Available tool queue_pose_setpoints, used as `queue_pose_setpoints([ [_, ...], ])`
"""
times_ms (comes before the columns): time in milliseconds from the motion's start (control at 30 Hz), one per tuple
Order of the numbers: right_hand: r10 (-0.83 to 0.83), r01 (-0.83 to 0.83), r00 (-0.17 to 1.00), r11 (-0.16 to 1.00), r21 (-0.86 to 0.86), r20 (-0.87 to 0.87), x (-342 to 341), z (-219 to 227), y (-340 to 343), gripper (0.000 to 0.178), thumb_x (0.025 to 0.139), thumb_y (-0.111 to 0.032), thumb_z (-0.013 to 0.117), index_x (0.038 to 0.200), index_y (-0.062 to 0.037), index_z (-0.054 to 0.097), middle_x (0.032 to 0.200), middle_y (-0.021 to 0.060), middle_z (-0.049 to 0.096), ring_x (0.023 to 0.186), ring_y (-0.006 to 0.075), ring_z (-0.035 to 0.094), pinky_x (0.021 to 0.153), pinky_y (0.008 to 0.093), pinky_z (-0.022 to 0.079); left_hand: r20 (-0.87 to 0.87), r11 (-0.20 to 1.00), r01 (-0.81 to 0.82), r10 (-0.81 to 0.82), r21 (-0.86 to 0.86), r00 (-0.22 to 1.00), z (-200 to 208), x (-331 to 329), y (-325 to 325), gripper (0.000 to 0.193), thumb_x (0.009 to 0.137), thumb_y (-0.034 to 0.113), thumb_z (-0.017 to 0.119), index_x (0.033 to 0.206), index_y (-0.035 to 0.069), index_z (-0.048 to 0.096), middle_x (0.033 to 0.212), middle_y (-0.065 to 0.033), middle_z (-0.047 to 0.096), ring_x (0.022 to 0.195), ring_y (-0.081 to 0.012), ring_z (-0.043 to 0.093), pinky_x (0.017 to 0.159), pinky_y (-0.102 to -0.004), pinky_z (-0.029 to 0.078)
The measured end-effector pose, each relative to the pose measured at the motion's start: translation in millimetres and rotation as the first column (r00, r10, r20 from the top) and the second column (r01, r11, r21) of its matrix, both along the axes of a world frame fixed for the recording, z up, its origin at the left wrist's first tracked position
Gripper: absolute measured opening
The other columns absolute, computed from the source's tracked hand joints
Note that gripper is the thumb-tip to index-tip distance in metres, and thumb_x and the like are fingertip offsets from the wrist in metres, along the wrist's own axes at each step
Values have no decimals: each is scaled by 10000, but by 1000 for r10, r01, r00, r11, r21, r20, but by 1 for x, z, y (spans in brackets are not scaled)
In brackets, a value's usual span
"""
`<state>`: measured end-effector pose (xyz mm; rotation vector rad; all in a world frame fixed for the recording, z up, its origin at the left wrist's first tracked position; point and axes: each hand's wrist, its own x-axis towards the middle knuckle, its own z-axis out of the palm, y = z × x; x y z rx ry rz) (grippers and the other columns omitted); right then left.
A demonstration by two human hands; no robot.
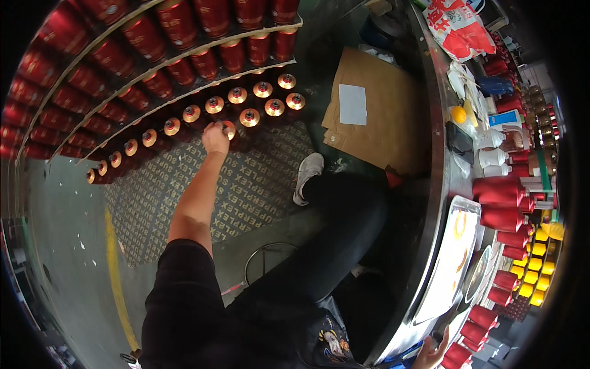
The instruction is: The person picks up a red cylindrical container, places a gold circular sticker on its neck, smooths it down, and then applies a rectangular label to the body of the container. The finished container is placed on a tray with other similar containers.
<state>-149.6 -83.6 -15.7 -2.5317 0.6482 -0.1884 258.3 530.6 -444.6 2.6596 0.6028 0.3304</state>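
Note:
My left hand [215, 139] reaches out to the board and is closed around the neck of a red bottle [230, 130] with a gold shoulder. The bottle stands upright at the near side of a double row of similar bottles [214, 104], most of them with dark necks. At the lower right, my right hand [432, 353] is at the table's edge, its fingers curled about a small dark thing that I cannot make out. Close by it lies a white tray [450, 261] with orange-brown stains.
Racks of red bottles [144, 34] rise at the upper left. A patterned board [166, 197] lies under the standing bottles. Flattened cardboard [359, 126] with a white sheet leans beyond my shoe. Red vessels [501, 190] and yellow pieces [534, 264] crowd the table's right side.

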Motion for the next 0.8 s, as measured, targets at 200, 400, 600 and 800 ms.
queue_pose_setpoints([
  [200,-279,261,960,913,-315,-13,-42,-27,-67,451,886,-34,712,1304,33,555,1112,167,662,949,216,655,822,328,566,-92,996,-66,72,63,993,-66,33,17,183,816,189,736,964,85,706,980,-134,700,969,-349,673,831,-459,550],
  [400,-254,237,964,957,-169,-83,-7,0,10,613,812,2,650,1415,-12,539,1414,155,583,1334,256,512,1141,379,373,-233,995,56,-36,80,972,-96,32,50,164,800,164,760,943,86,741,923,-158,730,859,-370,714,744,-467,584],
  [600,-482,471,876,845,-252,22,-23,32,86,583,793,-70,778,1353,-89,620,1073,105,703,890,202,634,764,317,511,162,988,-1,26,-154,986,-9,73,29,370,930,380,682,1012,22,718,934,-218,729,827,-388,702,670,-514,536],
  [800,-486,507,861,837,-205,149,-86,55,100,569,796,-80,768,1349,-92,632,968,97,690,579,124,487,555,261,428,722,212,758,-231,-617,652,277,33,-248,229,1022,121,595,1092,-68,704,1153,-142,727,1078,-181,679,1004,-306,494],
])
